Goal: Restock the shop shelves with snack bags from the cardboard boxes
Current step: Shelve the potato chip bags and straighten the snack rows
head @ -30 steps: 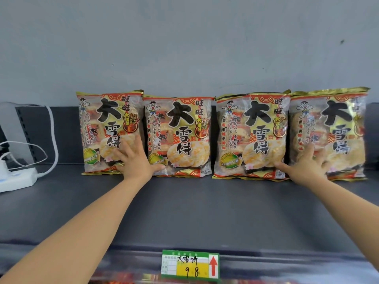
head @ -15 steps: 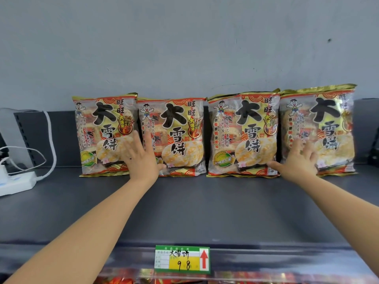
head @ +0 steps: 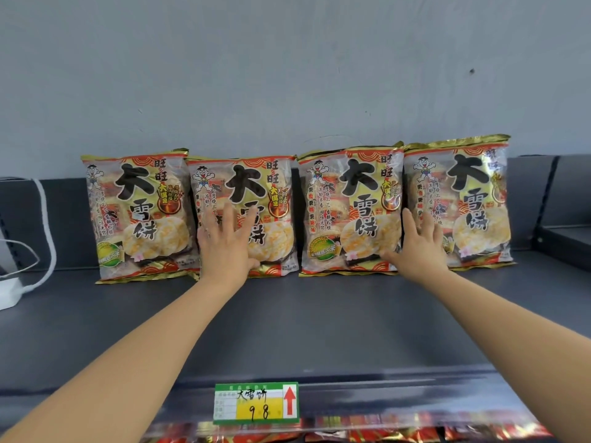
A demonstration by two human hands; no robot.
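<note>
Several gold-and-red rice cracker bags stand upright in a row at the back of the dark grey top shelf (head: 287,321), against the wall. From the left: first bag (head: 140,212), second bag (head: 256,203), third bag (head: 348,206), fourth bag (head: 463,199). My left hand (head: 227,244) lies flat with spread fingers on the lower left of the second bag. My right hand (head: 419,247) rests flat with fingers apart across the seam between the third and fourth bags. Neither hand grips a bag.
A green and yellow price tag (head: 256,402) reading 98 hangs on the shelf's front rail. A white power strip (head: 8,292) with white cables (head: 48,238) sits at the far left. More red snack packs (head: 351,434) show on the shelf below. Another shelf section (head: 566,241) adjoins at the right.
My left hand slid right from the gap between the first two bags onto the second bag. My right hand shifted slightly left on the seam. The view moved closer and rightward.
</note>
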